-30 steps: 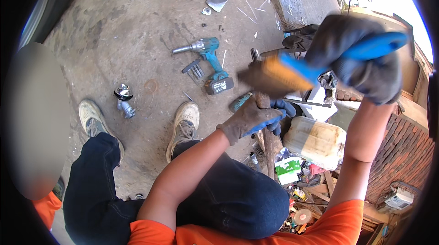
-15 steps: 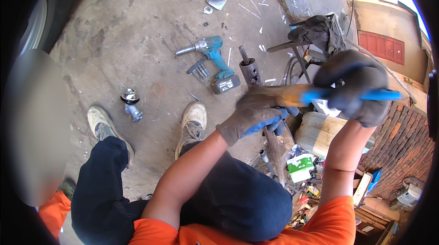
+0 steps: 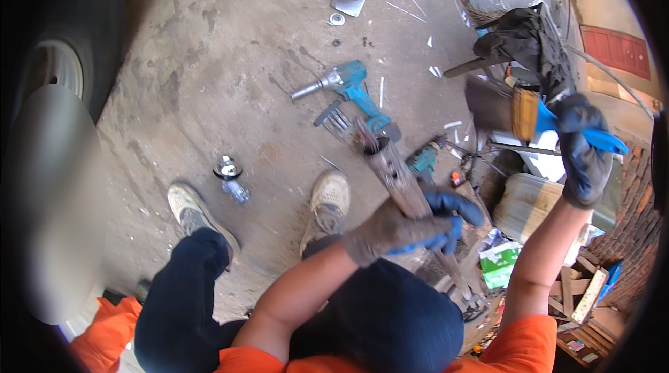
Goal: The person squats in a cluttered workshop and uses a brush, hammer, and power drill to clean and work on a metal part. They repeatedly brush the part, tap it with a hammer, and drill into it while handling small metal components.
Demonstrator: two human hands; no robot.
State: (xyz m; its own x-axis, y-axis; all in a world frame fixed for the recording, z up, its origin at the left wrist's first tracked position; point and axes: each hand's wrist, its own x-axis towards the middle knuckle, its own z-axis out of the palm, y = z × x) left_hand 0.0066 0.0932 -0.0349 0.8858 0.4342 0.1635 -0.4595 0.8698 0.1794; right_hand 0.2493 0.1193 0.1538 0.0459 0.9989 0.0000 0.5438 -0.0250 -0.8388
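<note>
My left hand (image 3: 403, 232), in a grey glove with blue palm coating, is closed around a worn brown metal tube (image 3: 396, 176). Slanting over my right knee, the tube points its hollow upper end away from me, with a rod-like piece showing in the opening. My right hand (image 3: 584, 157), also gloved, grips the blue handle of a wide paintbrush (image 3: 492, 104). Its dark bristles point left, apart from the tube and slightly blurred. Beyond the tube's upper end a teal cordless impact wrench (image 3: 357, 94) lies on the ground, beside a holder of sockets (image 3: 336, 121).
Another teal power tool (image 3: 424, 158) lies right of the tube. A shiny rounded metal part (image 3: 228, 169) sits near my left shoe. At right are a plastic container (image 3: 528, 207), a green-white box (image 3: 499, 264) and wooden crates (image 3: 575, 289). A tyre (image 3: 104, 45) and another person's orange sleeve (image 3: 104, 335) show at left.
The brush has moved from over my left hand up and to the right, clear of the tube. More of the tube now shows above my left hand. The whole view has shifted.
</note>
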